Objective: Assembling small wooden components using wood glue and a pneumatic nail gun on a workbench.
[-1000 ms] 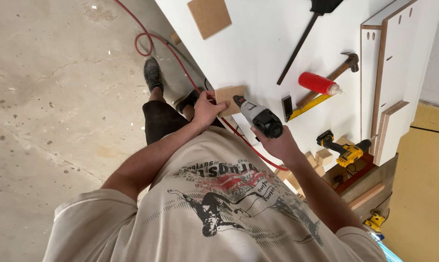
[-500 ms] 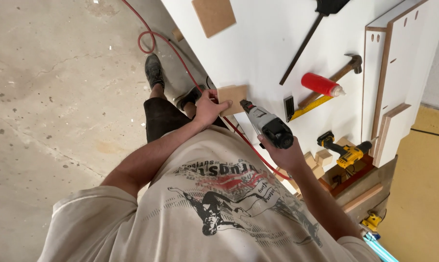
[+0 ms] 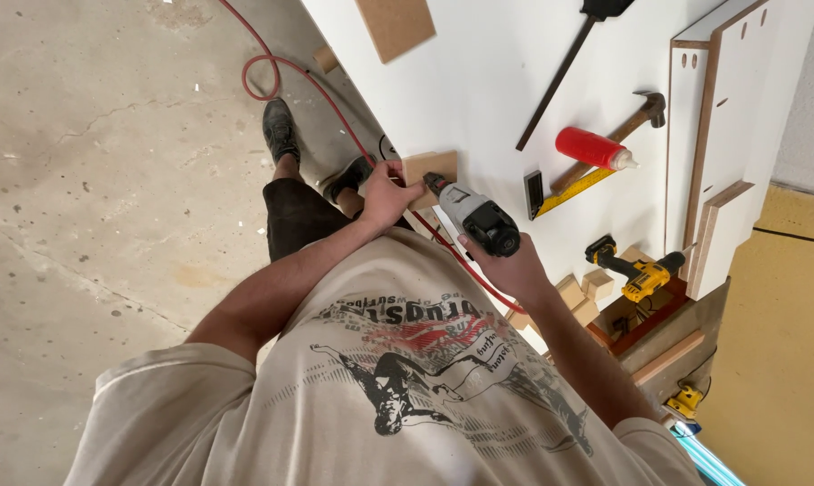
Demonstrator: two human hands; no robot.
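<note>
My left hand [image 3: 384, 196] pinches a small wooden block [image 3: 432, 168] against the near edge of a large white panel [image 3: 506, 81]. My right hand [image 3: 506, 265] grips a grey and black power drill [image 3: 472, 216], its nose pointing at the block and almost touching it. Both arms reach forward over my light printed T-shirt [image 3: 398, 378]. The drill's tip is partly hidden by my left hand's fingers.
On the panel lie a red bottle [image 3: 589, 148], a hammer [image 3: 645, 110], a yellow square [image 3: 560, 189], a yellow cordless drill [image 3: 636, 270], a brown board [image 3: 396, 25] and white boards [image 3: 740, 117]. A red hose [image 3: 285, 76] runs over the concrete floor [image 3: 92, 180]. Small wooden blocks [image 3: 582, 292] sit at the panel edge.
The drill has swung left and down toward the wooden block, closing the gap to it. My left hand stays on the block.
</note>
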